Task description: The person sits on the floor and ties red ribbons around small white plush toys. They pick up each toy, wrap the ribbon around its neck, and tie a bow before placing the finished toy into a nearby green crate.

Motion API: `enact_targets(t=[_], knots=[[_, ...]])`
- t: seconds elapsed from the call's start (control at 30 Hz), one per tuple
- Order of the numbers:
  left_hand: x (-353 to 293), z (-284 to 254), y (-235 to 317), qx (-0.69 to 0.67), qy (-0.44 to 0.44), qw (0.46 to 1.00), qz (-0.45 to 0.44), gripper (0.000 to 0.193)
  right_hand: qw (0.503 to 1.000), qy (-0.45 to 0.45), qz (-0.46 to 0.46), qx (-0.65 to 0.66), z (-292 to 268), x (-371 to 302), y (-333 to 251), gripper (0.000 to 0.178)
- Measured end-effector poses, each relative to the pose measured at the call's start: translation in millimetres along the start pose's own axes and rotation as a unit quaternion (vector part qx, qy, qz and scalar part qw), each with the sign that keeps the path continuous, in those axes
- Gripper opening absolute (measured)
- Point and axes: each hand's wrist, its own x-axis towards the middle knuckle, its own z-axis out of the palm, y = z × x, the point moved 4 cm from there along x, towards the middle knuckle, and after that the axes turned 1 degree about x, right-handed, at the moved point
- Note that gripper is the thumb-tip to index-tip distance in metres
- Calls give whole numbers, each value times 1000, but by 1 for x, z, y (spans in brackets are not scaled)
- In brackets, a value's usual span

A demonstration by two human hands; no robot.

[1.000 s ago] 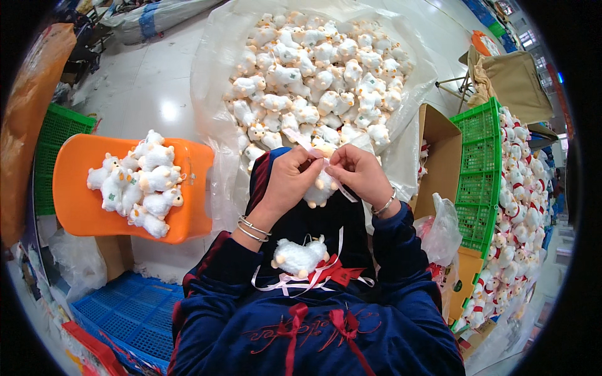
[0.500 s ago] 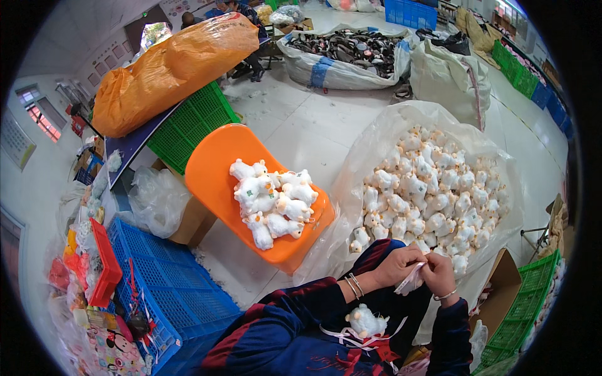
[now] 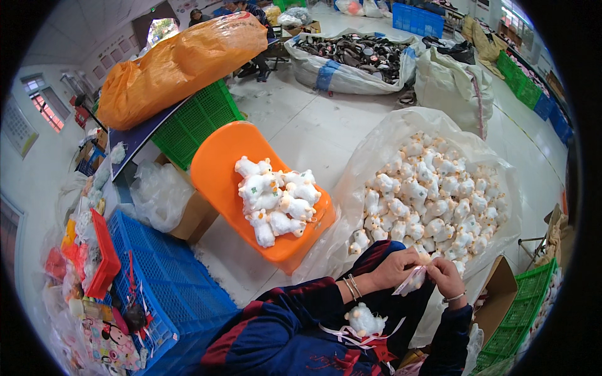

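Note:
My left hand [image 3: 400,269] and my right hand [image 3: 448,276] are close together over my lap, fingers pinched. Between them is a small white plush toy [image 3: 414,281] with a pale pink strip along its edge, mostly covered by my fingers. On my lap lies another white plush toy [image 3: 365,320], among thin white and red ribbons [image 3: 380,346]. Just beyond my hands, a large clear plastic bag [image 3: 353,188] lies open, full of similar white toys with peach-coloured ends. Several more white toys [image 3: 276,202] are heaped on an orange chair [image 3: 219,150] to the left.
A blue crate [image 3: 169,282] stands at my left with a red tray [image 3: 103,254] beside it. At right are a cardboard box [image 3: 500,292] and a green crate [image 3: 517,319]. Farther off are an orange sack [image 3: 182,69], a white sack of dark pieces [image 3: 326,78] and seated people.
My right hand has shifted slightly right and down, a little farther from my left. A peach-coloured part now shows between my fingers. The whole view has shifted slightly.

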Motion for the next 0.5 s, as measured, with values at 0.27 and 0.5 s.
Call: enact_targets(t=[0.27,0.5], knots=[[-1,-1,-16,52,26,998,-2,15,988,144,-48,15,3,-3,15,30],[3,-1,-6,48,34,998,-7,14,959,104,40,259,1,-9,16,30]])
